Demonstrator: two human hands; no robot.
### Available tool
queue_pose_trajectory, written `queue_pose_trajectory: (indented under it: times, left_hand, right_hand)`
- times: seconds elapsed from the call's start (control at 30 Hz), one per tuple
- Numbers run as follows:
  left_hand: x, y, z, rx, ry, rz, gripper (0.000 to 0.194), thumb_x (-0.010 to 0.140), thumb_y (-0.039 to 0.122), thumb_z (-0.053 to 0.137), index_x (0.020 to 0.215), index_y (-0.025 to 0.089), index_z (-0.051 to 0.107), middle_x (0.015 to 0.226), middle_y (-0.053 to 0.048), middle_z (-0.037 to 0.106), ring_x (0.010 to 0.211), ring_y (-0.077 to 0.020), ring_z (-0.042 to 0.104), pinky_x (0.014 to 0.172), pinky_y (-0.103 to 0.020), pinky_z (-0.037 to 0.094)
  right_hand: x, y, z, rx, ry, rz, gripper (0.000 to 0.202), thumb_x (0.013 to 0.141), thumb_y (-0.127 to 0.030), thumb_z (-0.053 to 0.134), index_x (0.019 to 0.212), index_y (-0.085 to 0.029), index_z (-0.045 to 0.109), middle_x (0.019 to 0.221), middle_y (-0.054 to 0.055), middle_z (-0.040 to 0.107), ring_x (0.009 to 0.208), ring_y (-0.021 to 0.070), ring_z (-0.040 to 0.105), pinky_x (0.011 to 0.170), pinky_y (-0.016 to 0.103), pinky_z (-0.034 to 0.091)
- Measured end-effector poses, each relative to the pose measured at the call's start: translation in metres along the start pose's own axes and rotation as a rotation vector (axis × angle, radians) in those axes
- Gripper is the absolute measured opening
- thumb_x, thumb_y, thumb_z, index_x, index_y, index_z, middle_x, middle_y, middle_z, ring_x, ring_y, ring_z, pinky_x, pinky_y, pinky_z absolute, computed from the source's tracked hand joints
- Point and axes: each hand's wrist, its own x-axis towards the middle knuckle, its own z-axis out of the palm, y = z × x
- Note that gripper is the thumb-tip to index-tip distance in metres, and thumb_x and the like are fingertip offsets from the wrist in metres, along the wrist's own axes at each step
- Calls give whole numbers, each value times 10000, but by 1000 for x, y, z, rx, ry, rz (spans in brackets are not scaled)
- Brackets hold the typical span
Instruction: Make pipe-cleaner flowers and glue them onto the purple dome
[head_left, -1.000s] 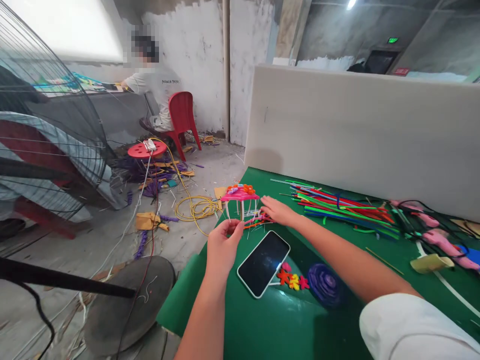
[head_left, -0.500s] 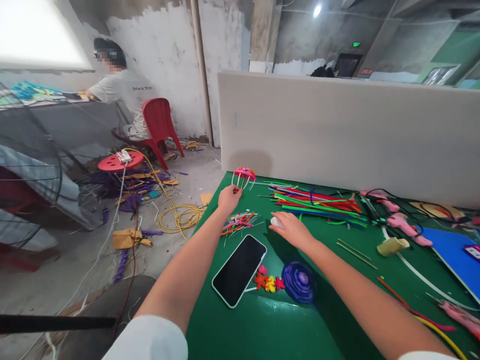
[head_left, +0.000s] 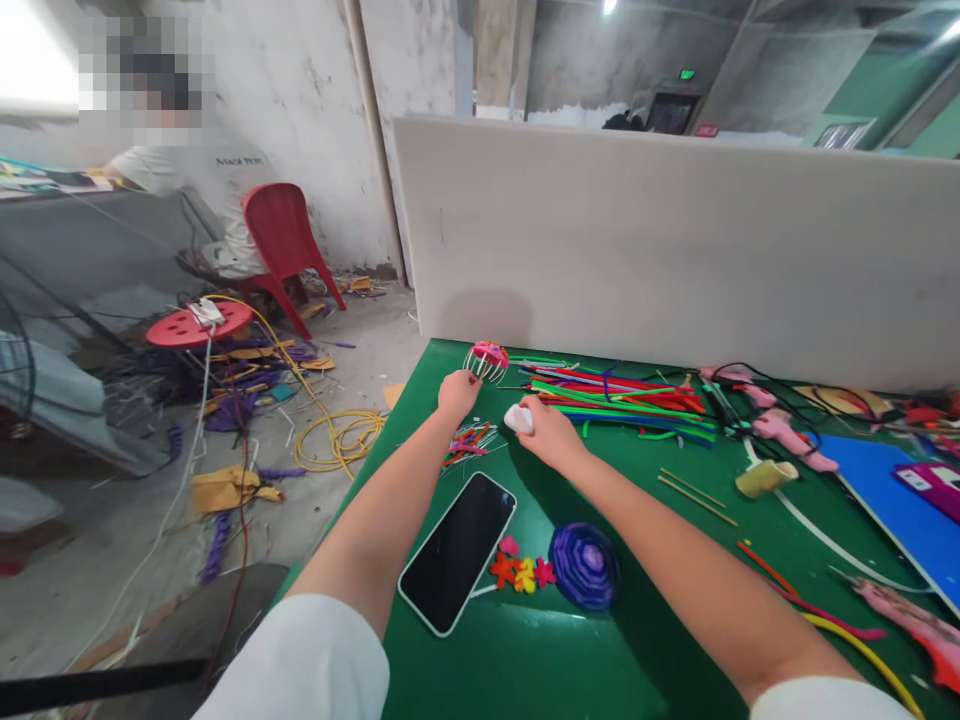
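My left hand (head_left: 458, 394) is closed in a pinch at the lower part of a small pink-topped craft (head_left: 491, 353). Thin white prongs hang from its rounded top like umbrella ribs. My right hand (head_left: 550, 430) is closed on a small white rounded object (head_left: 519, 420), which sticks out toward the left hand; its kind is unclear. Below the hands lie short coloured pipe-cleaner pieces (head_left: 472, 440), a phone (head_left: 458, 552) with a dark screen, small felt-like flowers (head_left: 525, 574) and a purple-blue coiled disc (head_left: 585, 566).
A bundle of long pipe cleaners (head_left: 622, 396) lies behind my right hand. Pink glue guns (head_left: 795, 440), a yellowish tape roll (head_left: 766, 478) and a blue board (head_left: 885, 500) are at right. A pale partition (head_left: 675, 250) closes the back. A person sits on a red chair (head_left: 277, 235).
My right hand has moved left toward the left hand, bringing the white object nearer to the pink-topped craft. The camera view has shifted a little to the right.
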Motion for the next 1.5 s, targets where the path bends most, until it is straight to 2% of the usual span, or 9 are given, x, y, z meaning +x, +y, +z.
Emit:
queue_pose_trajectory:
  times: [0.3, 0.53, 0.77, 0.97, 1.1, 1.23, 1.33, 1.43, 1.5]
  left_hand:
    - [0, 3, 5, 45, -15, 42, 184, 784, 313, 548, 822, 195, 684, 870, -63, 694, 796, -180, 611, 674, -246, 431]
    - [-1, 10, 3, 107, -25, 42, 185, 797, 302, 539, 847, 196, 682, 896, -68, 689, 818, -187, 614, 667, -247, 440]
    - [-31, 12, -12, 199, -15, 184, 270, 866, 338, 452, 1019, 207, 632, 1015, -87, 648, 949, -209, 582, 757, -264, 431]
    - [-44, 18, -12, 266, -154, 400, 401, 815, 417, 536, 1198, 297, 527, 1036, -52, 654, 989, -225, 579, 805, -276, 411]
    - [-38, 20, -6, 292, -178, 417, 344, 835, 400, 507, 1151, 273, 555, 1003, -73, 661, 969, -241, 592, 790, -288, 412]
    - [-38, 21, -2, 276, -161, 423, 334, 841, 398, 502, 1143, 265, 551, 1023, -77, 654, 971, -241, 595, 782, -285, 417]
    - [-41, 25, -5, 253, -154, 408, 405, 795, 402, 575, 1174, 269, 532, 1009, -72, 661, 941, -243, 607, 768, -283, 425]
    - [-51, 34, -17, 215, -136, 390, 373, 789, 357, 585, 1148, 257, 564, 1016, -68, 661, 941, -239, 604, 760, -273, 426]
    - [-68, 42, -28, 174, -119, 382, 335, 823, 338, 530, 1140, 242, 580, 990, -65, 664, 906, -221, 609, 734, -259, 428]
  right_hand:
    - [48, -2, 13, -17, 0, -32, 410, 731, -176, 578, 1118, -196, 446, 1033, 87, 612, 938, 226, 549, 696, 268, 369]
    - [48, -7, 19, -46, 17, -59, 342, 790, -176, 528, 1127, -189, 474, 1083, 95, 600, 989, 222, 535, 768, 287, 390]
    - [59, 8, -8, -154, 105, 14, 320, 915, -249, 309, 1044, -168, 591, 1079, 125, 602, 1080, 235, 481, 890, 338, 379]
    - [107, 26, -25, -234, -43, 52, 218, 810, -157, 475, 817, -171, 692, 929, 127, 661, 896, 245, 599, 772, 344, 431]
    - [106, 20, -23, -229, -72, 49, 221, 797, -157, 485, 809, -190, 703, 905, 104, 676, 882, 233, 608, 757, 325, 433]
    - [63, 6, -41, -166, -23, 24, 271, 854, -251, 428, 895, -204, 692, 958, 88, 663, 902, 218, 596, 768, 311, 431]
    - [-10, -12, -76, -38, -17, -48, 307, 880, -343, 389, 901, -246, 679, 910, 41, 658, 847, 173, 599, 748, 279, 449]
    - [-105, -35, -112, 549, -421, -389, 268, 869, -440, 410, 969, -353, 643, 936, 25, 637, 896, 185, 595, 706, 306, 485]
    - [-164, -52, -126, 609, -544, -469, 190, 811, -479, 515, 963, -428, 618, 947, -6, 626, 899, 179, 596, 642, 286, 502]
